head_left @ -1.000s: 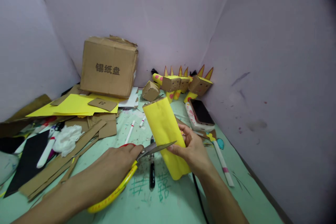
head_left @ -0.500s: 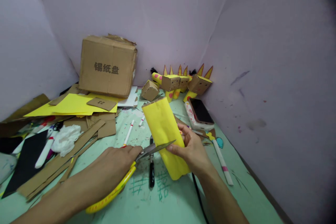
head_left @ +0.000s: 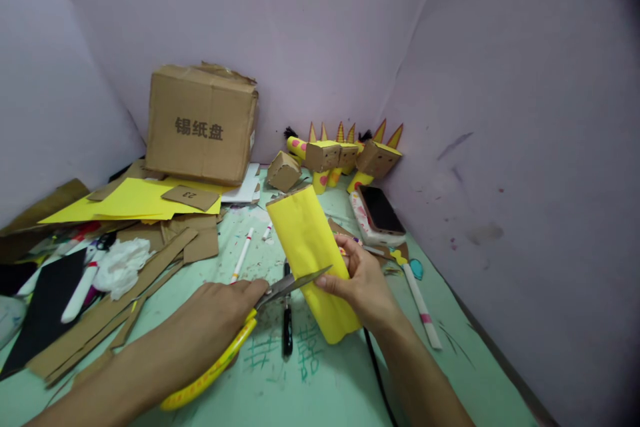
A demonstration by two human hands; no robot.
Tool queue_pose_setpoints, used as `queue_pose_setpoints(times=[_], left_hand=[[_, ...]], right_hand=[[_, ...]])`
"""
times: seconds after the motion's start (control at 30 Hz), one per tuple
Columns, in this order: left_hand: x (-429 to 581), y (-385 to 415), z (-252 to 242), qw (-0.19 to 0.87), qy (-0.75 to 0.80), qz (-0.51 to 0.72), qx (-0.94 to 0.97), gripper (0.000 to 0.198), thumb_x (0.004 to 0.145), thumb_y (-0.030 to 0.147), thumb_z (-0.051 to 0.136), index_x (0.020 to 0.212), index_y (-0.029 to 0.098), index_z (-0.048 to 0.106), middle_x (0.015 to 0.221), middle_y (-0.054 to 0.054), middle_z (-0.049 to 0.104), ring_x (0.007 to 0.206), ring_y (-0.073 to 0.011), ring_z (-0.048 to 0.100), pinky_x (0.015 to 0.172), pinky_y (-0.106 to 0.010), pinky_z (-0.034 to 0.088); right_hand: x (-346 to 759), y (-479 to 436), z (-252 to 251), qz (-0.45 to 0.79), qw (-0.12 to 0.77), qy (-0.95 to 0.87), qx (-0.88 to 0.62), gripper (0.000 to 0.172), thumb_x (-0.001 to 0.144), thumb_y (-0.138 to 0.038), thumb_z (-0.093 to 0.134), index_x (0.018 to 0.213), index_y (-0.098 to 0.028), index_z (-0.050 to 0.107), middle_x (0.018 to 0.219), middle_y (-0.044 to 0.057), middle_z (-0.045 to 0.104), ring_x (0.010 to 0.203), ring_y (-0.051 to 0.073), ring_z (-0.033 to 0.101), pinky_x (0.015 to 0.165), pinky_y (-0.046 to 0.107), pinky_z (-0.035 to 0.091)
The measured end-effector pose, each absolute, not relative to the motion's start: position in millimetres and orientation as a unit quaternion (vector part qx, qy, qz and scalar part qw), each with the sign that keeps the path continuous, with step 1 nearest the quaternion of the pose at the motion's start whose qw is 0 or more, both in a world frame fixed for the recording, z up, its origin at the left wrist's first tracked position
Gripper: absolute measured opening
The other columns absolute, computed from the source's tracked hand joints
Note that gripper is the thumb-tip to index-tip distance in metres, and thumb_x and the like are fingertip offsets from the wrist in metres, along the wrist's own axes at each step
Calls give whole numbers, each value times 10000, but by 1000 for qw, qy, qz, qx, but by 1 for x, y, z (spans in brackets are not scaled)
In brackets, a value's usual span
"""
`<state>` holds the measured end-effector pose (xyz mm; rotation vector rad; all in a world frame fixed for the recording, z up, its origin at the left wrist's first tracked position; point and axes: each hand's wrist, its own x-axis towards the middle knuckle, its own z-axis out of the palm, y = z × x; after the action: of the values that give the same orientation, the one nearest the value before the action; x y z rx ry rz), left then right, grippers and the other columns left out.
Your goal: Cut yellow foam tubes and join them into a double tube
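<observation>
My left hand (head_left: 226, 310) is closed around the yellow-handled scissors (head_left: 285, 285), gripping near the pivot. Their metal blades point right and lie across the front of a yellow paper-covered piece (head_left: 305, 227), which has a brown cardboard edge at its top. Whether the blades cut into the paper I cannot tell. My right hand (head_left: 364, 280) pinches this piece at its right side, thumb in front and fingers partly hidden behind. The piece is tilted, its top leaning left. Behind and below it lies a black-handled tool (head_left: 287, 333) on the green table.
A cardboard box (head_left: 200, 127) stands at the back left, above yellow sheets (head_left: 135, 197) and cardboard strips (head_left: 110, 313). Giraffe-like cardboard figures (head_left: 325, 157) stand at the back. A phone (head_left: 381, 209) and a white marker (head_left: 423, 307) lie to the right, near a black cable (head_left: 379, 377).
The whole view has shifted slightly, so things appear a little farther left. Both hands keep their grips, and the scissors stay across the yellow piece.
</observation>
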<state>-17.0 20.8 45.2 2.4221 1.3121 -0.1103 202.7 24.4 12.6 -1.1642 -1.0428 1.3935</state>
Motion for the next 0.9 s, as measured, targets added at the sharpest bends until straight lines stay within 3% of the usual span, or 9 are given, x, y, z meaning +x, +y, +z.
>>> queue_pose_setpoints(times=[0.17, 0.23, 0.37, 0.73, 0.9], left_hand=[[-15, 20, 45, 186, 464, -46, 865, 355, 842, 168, 286, 1063, 230, 556, 941, -80, 663, 885, -245, 625, 782, -349, 448], [-15, 19, 45, 185, 469, -41, 863, 360, 843, 162, 280, 1057, 232, 561, 948, -78, 664, 891, -238, 622, 790, -344, 446], [-15, 19, 44, 190, 467, -38, 863, 380, 840, 144, 270, 1063, 236, 563, 956, -72, 672, 891, -223, 623, 793, -324, 447], [-14, 15, 39, 248, 466, -11, 849, 326, 799, 218, 318, 1019, 262, 554, 980, -22, 651, 872, -210, 599, 774, -304, 463], [-14, 12, 43, 209, 473, -28, 855, 342, 771, 198, 357, 1049, 235, 552, 987, -63, 654, 922, -242, 600, 804, -339, 448]], right_hand=[[204, 25, 9, 573, 496, -447, -475, 604, 530, -211, 772, 1068, -230, 498, 832, 23, 710, 736, 242, 677, 675, 368, 527], [205, 25, 10, 562, 468, -475, -489, 500, 549, -243, 761, 1012, -210, 575, 854, 32, 710, 757, 237, 665, 680, 353, 518], [204, 23, 11, 556, 386, -516, -525, 248, 556, -276, 749, 768, -162, 690, 713, 25, 699, 670, 217, 640, 600, 308, 491], [202, 22, 6, 627, 415, -464, -469, 216, 516, -227, 782, 708, -160, 707, 660, 6, 700, 579, 175, 624, 574, 282, 479], [201, 22, 4, 612, 403, -472, -491, 230, 498, -222, 794, 703, -157, 713, 668, 12, 706, 591, 190, 633, 583, 298, 480]])
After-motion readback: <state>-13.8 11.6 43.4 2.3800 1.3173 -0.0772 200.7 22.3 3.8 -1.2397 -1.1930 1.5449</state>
